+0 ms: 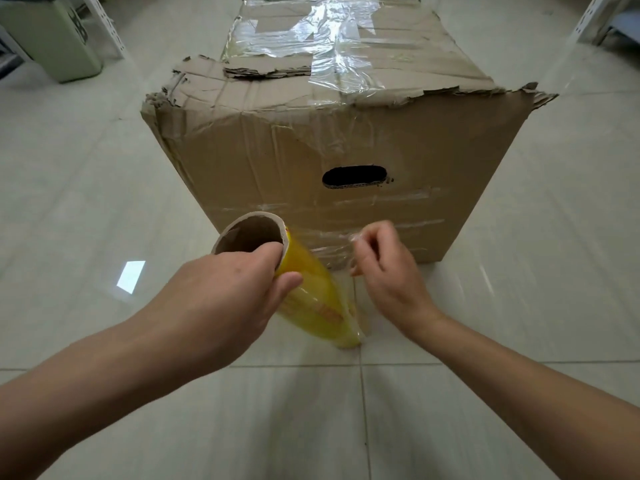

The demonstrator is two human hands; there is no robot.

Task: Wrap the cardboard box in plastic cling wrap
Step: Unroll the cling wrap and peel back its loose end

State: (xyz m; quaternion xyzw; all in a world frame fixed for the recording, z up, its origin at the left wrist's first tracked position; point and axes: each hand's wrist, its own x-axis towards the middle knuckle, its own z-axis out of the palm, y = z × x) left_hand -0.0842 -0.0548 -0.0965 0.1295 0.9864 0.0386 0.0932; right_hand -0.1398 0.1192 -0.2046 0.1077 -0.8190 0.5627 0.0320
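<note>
A large worn cardboard box [346, 140] stands on the floor in front of me, with a dark handle slot [354, 176] in its near face and torn, tape-patched top flaps. My left hand [221, 299] grips the upper end of a yellow cling wrap roll [311, 299], fingers inside its cardboard core, the roll tilted down toward the floor. My right hand [384, 268] pinches the free edge of the clear film [332, 242], which stretches from the roll across the low part of the box's near face.
Glossy light floor tiles [311, 410] surround the box. A pale green bin [52, 36] stands at the far left beside a white perforated rack leg [107, 26]. Another white rack leg [588, 19] is at the far right.
</note>
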